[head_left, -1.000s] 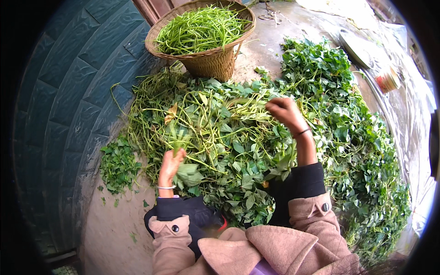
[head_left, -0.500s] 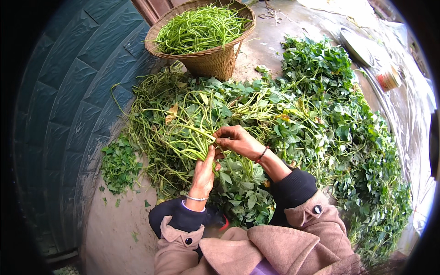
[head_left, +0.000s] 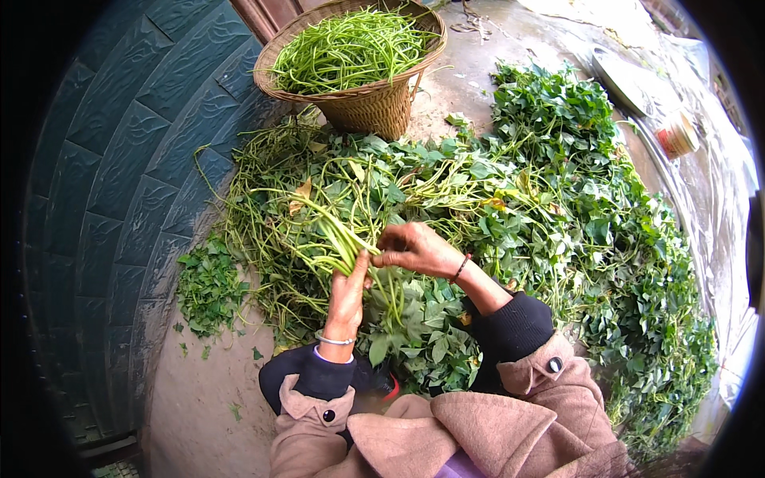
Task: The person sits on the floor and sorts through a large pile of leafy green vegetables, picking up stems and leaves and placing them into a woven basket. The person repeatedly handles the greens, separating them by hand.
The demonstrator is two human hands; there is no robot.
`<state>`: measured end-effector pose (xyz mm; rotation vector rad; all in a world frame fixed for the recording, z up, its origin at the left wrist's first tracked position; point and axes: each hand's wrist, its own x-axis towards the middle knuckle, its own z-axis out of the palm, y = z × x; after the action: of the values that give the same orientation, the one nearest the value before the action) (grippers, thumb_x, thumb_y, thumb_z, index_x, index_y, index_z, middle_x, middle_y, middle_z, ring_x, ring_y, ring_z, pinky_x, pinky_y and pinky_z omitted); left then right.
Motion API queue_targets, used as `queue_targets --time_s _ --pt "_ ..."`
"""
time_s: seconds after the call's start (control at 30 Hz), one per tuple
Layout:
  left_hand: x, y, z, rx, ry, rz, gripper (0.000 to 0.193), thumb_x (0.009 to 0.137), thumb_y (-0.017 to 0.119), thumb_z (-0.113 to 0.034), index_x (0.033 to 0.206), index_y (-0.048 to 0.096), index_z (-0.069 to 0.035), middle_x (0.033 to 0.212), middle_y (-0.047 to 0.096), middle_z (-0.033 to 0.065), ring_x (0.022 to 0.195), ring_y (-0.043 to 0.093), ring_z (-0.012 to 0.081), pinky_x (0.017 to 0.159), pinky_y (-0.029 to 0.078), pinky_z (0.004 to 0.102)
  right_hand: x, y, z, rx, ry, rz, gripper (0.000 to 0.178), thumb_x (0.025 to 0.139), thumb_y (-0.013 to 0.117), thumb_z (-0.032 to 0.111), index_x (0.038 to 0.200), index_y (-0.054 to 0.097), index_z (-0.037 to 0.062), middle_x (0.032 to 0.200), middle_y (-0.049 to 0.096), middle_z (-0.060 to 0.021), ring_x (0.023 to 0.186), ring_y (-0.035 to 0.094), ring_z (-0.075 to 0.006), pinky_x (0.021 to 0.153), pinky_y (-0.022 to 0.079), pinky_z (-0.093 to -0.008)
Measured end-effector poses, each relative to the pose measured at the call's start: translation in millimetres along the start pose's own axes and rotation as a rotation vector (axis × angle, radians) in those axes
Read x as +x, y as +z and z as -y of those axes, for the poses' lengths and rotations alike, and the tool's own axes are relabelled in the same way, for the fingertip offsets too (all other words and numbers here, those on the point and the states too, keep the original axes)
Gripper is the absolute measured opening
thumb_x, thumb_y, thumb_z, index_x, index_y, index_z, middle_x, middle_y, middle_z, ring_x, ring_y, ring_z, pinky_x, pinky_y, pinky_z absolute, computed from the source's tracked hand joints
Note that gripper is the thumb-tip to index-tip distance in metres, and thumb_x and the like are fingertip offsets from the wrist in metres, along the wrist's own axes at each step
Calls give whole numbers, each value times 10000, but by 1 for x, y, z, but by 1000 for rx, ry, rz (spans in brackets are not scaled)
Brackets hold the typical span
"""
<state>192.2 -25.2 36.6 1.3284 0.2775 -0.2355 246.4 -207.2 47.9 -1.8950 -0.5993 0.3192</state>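
Observation:
In my left hand [head_left: 347, 296] I grip a bunch of long pale-green stems [head_left: 339, 239], its fingers wrapped round their lower ends. Those stems fan out up and to the left over the heap. My right hand [head_left: 420, 250] is closed in a pinch beside my left thumb, its fingertips on a leafy stem [head_left: 390, 299] that dangles below both hands, slightly blurred. Under and around the hands lies a large heap of leafy green vines [head_left: 470, 203], with stems mostly to the left and leaves to the right.
Beyond the heap stands a wicker basket [head_left: 370, 111] full of trimmed green stems. Dark tiled wall [head_left: 119, 207] runs along the left. A small pile of leaves [head_left: 209, 291] lies near it. At the right are plastic sheeting [head_left: 721, 263] and a round tub [head_left: 677, 137].
My left hand has shifted slightly left and down with the bunch. My right hand has lowered a little, and a leafy stem now hangs between the hands.

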Motion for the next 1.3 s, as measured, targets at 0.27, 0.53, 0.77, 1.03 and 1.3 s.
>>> queue_targets --time_s 0.27,0.53,0.77,1.03,1.3 --pt "4 -13 -5 91 -25 96 287 952 576 -314 887 598 -35 692 516 -39 576 429 43 505 314 197 -1 -5 1 83 88 -55 199 859 590 169 830 572 -27 643 567 -75 597 493 -118 559 429 -332" --pt "19 -59 -9 306 -17 38 267 934 603 -251 811 651 -19 621 501 -59 509 365 11 469 266 169 -5 -51 -1 -77 176 -225 223 851 611 220 864 634 -1 670 602 -124 587 549 -214 582 453 -363" --pt "23 -76 -7 187 -116 120 329 954 572 -301 887 635 15 628 430 -75 541 345 8 481 254 173 -11 -65 -23 -190 46 -437 227 850 634 214 875 634 -11 710 631 -147 600 575 -225 575 452 -331" --pt "10 -47 -27 137 -146 344 425 940 571 -381 1138 603 -6 711 558 -20 633 493 77 579 369 228 -11 -56 -13 -172 33 -354 200 831 675 222 903 650 38 754 639 -124 668 624 -270 629 482 -362" --pt "15 -58 -17 -206 -266 173 350 950 565 -367 895 547 -22 573 321 -80 498 285 46 537 267 212 -13 -64 -21 -292 59 -336 159 821 687 213 865 663 62 750 634 -111 683 622 -278 632 484 -365"
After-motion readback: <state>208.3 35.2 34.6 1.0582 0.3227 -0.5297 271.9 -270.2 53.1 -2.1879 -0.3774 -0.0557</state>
